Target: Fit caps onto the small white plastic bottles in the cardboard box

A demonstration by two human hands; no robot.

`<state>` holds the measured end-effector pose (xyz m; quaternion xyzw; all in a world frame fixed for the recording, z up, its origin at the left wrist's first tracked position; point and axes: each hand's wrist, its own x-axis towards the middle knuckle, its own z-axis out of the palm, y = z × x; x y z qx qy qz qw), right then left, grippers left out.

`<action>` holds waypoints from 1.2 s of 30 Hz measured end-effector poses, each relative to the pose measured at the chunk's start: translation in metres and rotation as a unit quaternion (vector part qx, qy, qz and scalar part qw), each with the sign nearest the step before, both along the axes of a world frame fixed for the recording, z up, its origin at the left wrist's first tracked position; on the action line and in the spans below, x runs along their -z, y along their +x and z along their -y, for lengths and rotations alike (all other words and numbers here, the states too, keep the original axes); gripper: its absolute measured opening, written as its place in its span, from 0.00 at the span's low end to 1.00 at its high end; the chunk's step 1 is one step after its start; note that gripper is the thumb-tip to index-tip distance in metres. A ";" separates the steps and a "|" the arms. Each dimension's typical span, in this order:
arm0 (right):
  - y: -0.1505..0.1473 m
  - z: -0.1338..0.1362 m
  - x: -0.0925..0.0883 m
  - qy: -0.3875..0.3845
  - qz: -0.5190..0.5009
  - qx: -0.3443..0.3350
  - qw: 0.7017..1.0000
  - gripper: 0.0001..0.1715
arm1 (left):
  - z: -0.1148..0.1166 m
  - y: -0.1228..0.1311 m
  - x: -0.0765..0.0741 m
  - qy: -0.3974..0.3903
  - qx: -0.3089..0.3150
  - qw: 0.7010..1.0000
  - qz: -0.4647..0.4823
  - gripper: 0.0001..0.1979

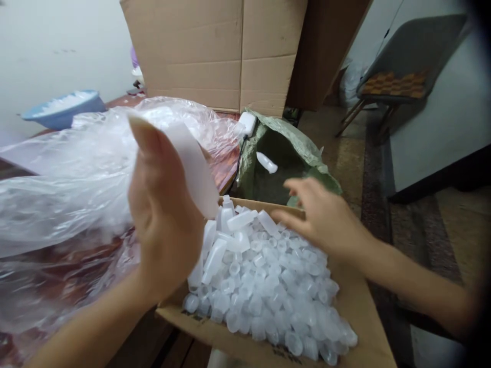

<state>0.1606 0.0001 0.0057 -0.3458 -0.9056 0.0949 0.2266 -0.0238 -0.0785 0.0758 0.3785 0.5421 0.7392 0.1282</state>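
Note:
My left hand is raised over the left side of a cardboard box, its fingers wrapped round a white translucent plastic bottle. The thumb points up and the fingers are mostly hidden behind it. My right hand is over the box's far right edge, fingers apart, holding nothing. Just beyond it, a small white bottle shows at the mouth of a green woven sack, apart from my fingers and seemingly in the air. Several similar bottles lie in the box on many small translucent caps.
The open cardboard box stands in front of me. Clear plastic sheeting covers the table at left, with a blue basin of white pieces behind. A large carton stands at the back; a grey chair is at right.

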 end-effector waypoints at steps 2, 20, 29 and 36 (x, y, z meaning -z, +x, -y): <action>-0.002 0.014 0.010 -0.061 0.083 -0.155 0.982 0.19 | 0.007 -0.004 0.013 -0.043 0.008 0.998 -0.044 0.27; 0.011 0.043 0.006 -0.312 -0.337 -0.018 0.888 0.09 | 0.042 0.002 0.054 -0.302 0.238 0.919 0.088 0.12; 0.019 0.043 0.007 -0.100 -0.242 -0.119 0.958 0.14 | 0.037 0.024 0.052 -0.308 0.284 0.876 0.238 0.13; 0.023 0.039 0.001 -0.047 -0.175 -0.157 0.971 0.10 | 0.033 0.029 0.053 -0.346 0.294 0.867 0.206 0.15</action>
